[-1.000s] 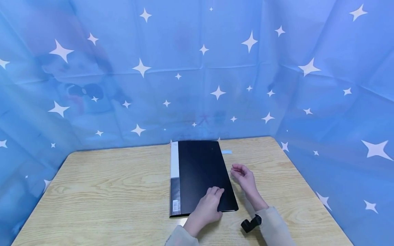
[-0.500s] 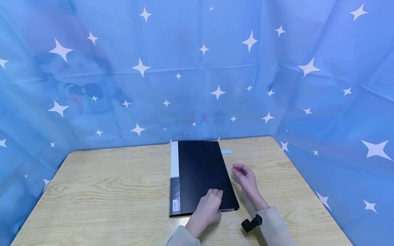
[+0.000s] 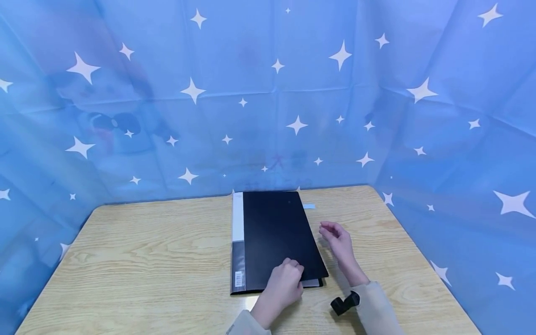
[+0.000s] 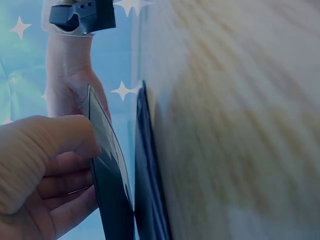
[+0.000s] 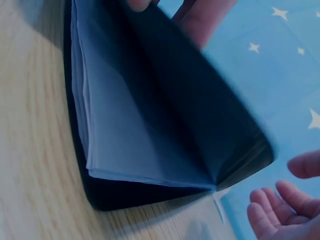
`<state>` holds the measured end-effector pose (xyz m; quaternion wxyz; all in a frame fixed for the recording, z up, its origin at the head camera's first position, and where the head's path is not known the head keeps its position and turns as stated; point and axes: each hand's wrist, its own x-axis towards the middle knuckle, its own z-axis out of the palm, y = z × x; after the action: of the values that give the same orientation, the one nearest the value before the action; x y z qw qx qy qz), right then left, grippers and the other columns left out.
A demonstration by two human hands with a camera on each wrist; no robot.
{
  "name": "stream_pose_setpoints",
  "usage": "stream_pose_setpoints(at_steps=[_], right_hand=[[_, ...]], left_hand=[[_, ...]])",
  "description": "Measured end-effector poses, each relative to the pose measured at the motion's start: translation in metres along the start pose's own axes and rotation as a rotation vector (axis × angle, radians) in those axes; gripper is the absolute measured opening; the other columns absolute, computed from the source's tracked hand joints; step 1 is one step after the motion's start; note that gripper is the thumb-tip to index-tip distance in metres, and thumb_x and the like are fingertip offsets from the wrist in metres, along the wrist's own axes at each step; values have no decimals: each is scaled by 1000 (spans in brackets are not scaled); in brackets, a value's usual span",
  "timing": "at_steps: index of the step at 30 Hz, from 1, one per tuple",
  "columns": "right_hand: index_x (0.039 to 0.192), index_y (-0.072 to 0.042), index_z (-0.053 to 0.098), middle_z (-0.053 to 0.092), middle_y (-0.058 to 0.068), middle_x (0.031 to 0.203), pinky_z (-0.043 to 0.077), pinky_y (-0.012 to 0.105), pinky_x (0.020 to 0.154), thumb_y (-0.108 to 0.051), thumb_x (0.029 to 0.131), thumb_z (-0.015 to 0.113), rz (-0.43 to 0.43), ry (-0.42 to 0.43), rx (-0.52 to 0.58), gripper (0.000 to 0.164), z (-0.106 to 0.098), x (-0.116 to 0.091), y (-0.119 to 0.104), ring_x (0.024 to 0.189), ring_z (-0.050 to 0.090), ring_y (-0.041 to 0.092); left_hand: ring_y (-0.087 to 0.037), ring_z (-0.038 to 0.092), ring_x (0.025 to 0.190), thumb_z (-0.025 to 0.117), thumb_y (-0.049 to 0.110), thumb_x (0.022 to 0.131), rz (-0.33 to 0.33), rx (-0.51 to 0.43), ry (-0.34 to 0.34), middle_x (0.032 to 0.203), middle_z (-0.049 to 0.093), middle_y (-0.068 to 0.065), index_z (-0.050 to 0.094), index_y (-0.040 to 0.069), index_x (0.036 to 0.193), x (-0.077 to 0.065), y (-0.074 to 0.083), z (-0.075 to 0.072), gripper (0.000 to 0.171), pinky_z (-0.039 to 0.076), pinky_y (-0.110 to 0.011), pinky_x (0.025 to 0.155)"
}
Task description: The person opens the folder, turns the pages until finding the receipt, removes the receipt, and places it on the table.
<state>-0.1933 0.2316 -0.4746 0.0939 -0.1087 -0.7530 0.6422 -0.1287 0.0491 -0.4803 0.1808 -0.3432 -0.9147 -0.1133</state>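
Observation:
A black folder [image 3: 276, 232] with a white and grey spine lies flat on the table. My left hand [image 3: 282, 284] pinches the near edge of its front cover [image 4: 111, 200] between thumb and fingers. That cover is tilted up from the rest of the folder, its near right corner raised. Whitish sheets [image 5: 117, 130] show beneath the cover in the right wrist view. To the right of the folder, my right hand [image 3: 340, 244] hovers or rests by the table with loosely curled fingers, apart from the folder and holding nothing.
A light blue strip [image 3: 309, 206] shows at the folder's upper right edge. A black camera mount [image 3: 345, 304] sits on the right sleeve. Behind the wooden table [image 3: 146, 260] hangs a blue curtain [image 3: 234, 60] with white stars.
The front cover's near right corner has risen, and sheets now show under it. My left fingers have curled onto the cover edge. My right hand has shifted slightly rightward.

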Motion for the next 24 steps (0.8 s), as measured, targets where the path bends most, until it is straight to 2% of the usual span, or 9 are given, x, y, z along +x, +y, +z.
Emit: stream_pose_setpoints(at_steps=[4, 7, 9, 14, 16, 24], right_hand=[[117, 13, 53, 61, 20, 110, 47, 15, 76, -3, 91, 57, -6, 3, 5, 31, 0, 1, -1, 82, 56, -2], [117, 14, 53, 61, 20, 107, 47, 15, 76, -3, 91, 57, -15, 9, 1, 31, 0, 2, 0, 81, 57, -1], [116, 14, 53, 61, 20, 106, 47, 14, 75, -3, 90, 57, -19, 10, -9, 31, 0, 4, 1, 80, 56, -1], [115, 13, 54, 61, 22, 107, 46, 13, 73, -2, 89, 58, -31, 12, -18, 30, 0, 5, 2, 79, 56, -2], [115, 13, 54, 61, 23, 108, 46, 13, 74, -1, 89, 58, -30, 9, -14, 30, 0, 5, 1, 80, 56, -3], [117, 11, 54, 58, 24, 113, 45, 12, 74, -3, 90, 58, -15, -8, -36, 31, -1, 5, -2, 80, 54, -5]], left_hand=[[-10, 55, 72, 73, 11, 63, -9, -33, 29, 76, 60, 3, 66, 11, 75, 1, -1, -9, 13, 45, -20, 51], [-12, 58, 78, 71, 9, 64, -22, -54, 74, 83, 64, 1, 70, 8, 84, 1, 0, -14, 20, 48, -20, 54], [-13, 59, 80, 69, 7, 64, -31, -58, 141, 85, 65, -1, 71, 6, 87, 0, 0, -17, 23, 50, -20, 55], [-14, 59, 74, 66, 6, 59, -50, -69, 390, 82, 65, -2, 71, 5, 83, -1, 1, -22, 24, 50, -22, 50], [-14, 58, 71, 66, 5, 59, -61, -87, 469, 78, 64, -2, 71, 5, 80, -1, 0, -25, 22, 49, -23, 50], [-15, 59, 67, 59, 2, 63, -104, -147, 662, 73, 63, -3, 70, 3, 79, -2, -6, -40, 20, 50, -22, 54]])
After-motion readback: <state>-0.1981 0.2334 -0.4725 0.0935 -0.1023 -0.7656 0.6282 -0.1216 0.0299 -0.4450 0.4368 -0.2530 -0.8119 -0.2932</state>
